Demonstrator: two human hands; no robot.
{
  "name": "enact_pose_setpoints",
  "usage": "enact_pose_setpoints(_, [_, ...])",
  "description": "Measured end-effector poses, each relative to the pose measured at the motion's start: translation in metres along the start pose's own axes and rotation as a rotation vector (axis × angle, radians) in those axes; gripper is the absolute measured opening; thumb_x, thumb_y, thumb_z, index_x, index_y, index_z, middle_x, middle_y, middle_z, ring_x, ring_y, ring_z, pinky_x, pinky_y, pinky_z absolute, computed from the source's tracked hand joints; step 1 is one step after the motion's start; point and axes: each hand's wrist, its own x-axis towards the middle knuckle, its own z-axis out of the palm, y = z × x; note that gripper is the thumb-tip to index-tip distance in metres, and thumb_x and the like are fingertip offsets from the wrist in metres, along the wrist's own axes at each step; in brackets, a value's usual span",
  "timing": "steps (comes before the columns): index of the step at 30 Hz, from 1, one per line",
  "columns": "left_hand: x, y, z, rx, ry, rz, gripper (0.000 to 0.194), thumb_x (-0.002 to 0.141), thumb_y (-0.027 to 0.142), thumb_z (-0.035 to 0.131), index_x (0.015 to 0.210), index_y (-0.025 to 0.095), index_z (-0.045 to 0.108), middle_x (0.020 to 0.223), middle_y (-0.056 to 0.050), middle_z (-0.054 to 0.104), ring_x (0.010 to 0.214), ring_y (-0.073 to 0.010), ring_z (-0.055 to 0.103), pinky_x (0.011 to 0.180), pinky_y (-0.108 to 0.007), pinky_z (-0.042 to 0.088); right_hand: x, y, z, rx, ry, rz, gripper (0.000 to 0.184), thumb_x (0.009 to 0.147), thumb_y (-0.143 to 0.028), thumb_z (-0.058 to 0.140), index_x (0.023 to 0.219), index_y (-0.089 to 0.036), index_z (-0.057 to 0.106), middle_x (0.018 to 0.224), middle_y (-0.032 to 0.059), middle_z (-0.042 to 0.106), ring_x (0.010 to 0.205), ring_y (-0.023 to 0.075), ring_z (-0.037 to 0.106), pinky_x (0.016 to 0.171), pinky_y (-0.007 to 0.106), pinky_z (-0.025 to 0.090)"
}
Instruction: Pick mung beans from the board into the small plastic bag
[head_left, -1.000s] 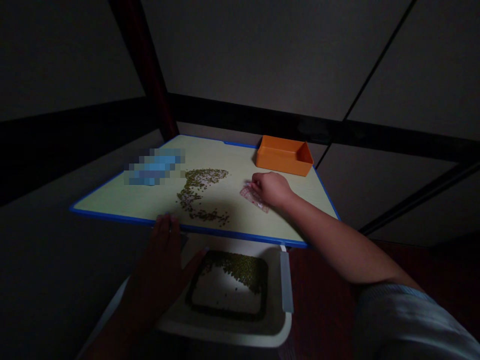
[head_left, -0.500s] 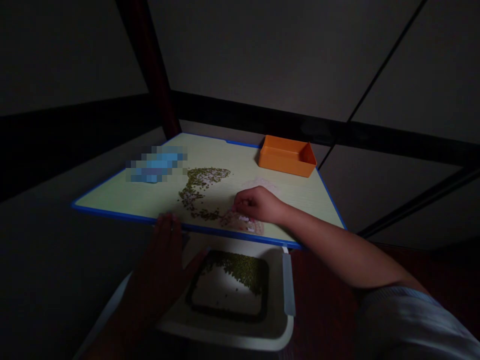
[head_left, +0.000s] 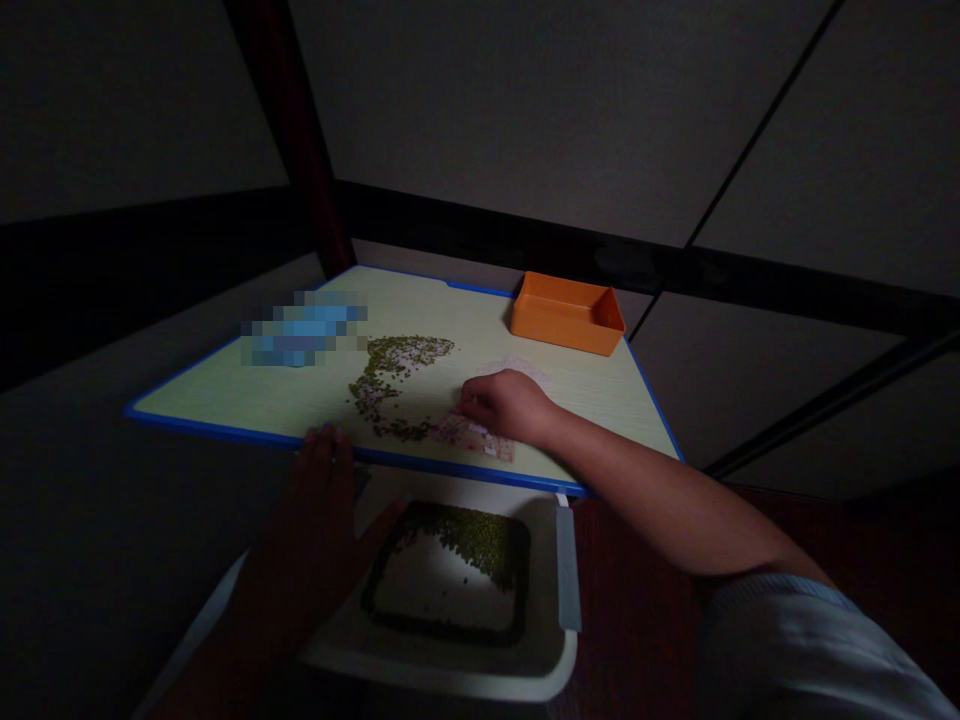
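Sheet work, head view (clock face centred on the bench): the step in hand looks like working a thin printed sheet at the near tail of the scattered mung beans, so named by their colour and size.
Right hand: at 4 o'clock, fingers curled in a narrow pinch at the sheet's upper edge; the exact grip is hidden under the knuckles.
Printed sheet: at 5 o'clock, low over the bench, its left end at or just beside the nearest beans; contact cannot be told.
Left hand: at 7 o'clock, in shadow, fingers straight and apparently holding nothing, tips at the bench's near edge, thumb spread toward the white tub.
Scattered beans: a C-shaped band left of centre, its gap facing 3 o'clock, thickest at the top.
Next move: judged from this pose, it calls for a level, light sheet edge, with the bench steadied so that beans do not roll astray.
White tub: at 6 o'clock, below the near edge; tub beans bank toward its 1 o'clock corner, with few on the pale middle. The dark band round its floor is too dim to read.
Orange box: at 2 o'clock, open-topped; no contents show.
Blue item: at 10 o'clock, pixelated beyond naming.
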Motion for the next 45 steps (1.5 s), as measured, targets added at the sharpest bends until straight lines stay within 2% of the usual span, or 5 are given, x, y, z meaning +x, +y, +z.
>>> enact_pose_setpoints(18, [0.0, 0.001, -0.001, 0.003, -0.042, -0.045, 0.093, 0.086, 0.065, 0.032, 0.143, -0.008, 0.026, 0.152, -0.035, 0.03, 0.146, -0.0412, 0.021, 0.112, -0.058, 0.032, 0.003, 0.04, -0.021, 0.323, 0.007, -0.032, 0.023, 0.09, -0.028, 0.058, 0.075, -0.013, 0.065, 0.056, -0.0037, 0.051, 0.055, 0.0083, 0.041, 0.058, 0.025, 0.024])
enact_pose_setpoints(21, [0.001, 0.002, -0.002, -0.008, -0.042, -0.06, 0.093, 0.085, 0.066, 0.032, 0.143, -0.006, 0.028, 0.151, -0.033, 0.032, 0.145, -0.0415, 0.023, 0.112, -0.059, 0.032, 0.005, 0.041, -0.019, 0.236, 0.1, 0.048, 0.024, 0.09, -0.031, 0.059, 0.076, -0.014, 0.067, 0.059, -0.0025, 0.053, 0.056, 0.0089, 0.041, 0.057, 0.025, 0.023])
enact_pose_setpoints(28, [0.001, 0.002, 0.001, -0.043, -0.02, -0.063, 0.09, 0.085, 0.064, 0.038, 0.144, -0.003, 0.027, 0.153, -0.032, 0.03, 0.146, -0.0405, 0.023, 0.112, -0.06, 0.032, 0.012, 0.027, -0.005, 0.032, 0.09, 0.06, 0.023, 0.091, -0.034, 0.057, 0.083, -0.019, 0.073, 0.067, 0.0008, 0.062, 0.062, 0.0116, 0.046, 0.059, 0.025, 0.023])
enact_pose_setpoints(37, [0.002, 0.003, 0.0, -0.02, -0.038, -0.065, 0.091, 0.085, 0.066, 0.036, 0.143, -0.005, 0.029, 0.152, -0.033, 0.03, 0.146, -0.0414, 0.023, 0.112, -0.061, 0.032, 0.01, 0.019, -0.009, 0.12, 0.006, -0.107, 0.02, 0.091, -0.03, 0.058, 0.088, -0.019, 0.073, 0.074, 0.001, 0.066, 0.067, 0.0109, 0.051, 0.062, 0.024, 0.027])
enact_pose_setpoints(45, [0.0, 0.001, 0.001, 0.015, -0.012, -0.02, 0.09, 0.087, 0.064, 0.034, 0.142, -0.007, 0.029, 0.151, -0.035, 0.032, 0.146, -0.0402, 0.022, 0.112, -0.058, 0.032, 0.003, 0.045, -0.023, 0.437, -0.154, -0.076, 0.02, 0.085, -0.026, 0.064, 0.071, -0.011, 0.062, 0.052, -0.0081, 0.042, 0.051, 0.0054, 0.035, 0.055, 0.021, 0.024])
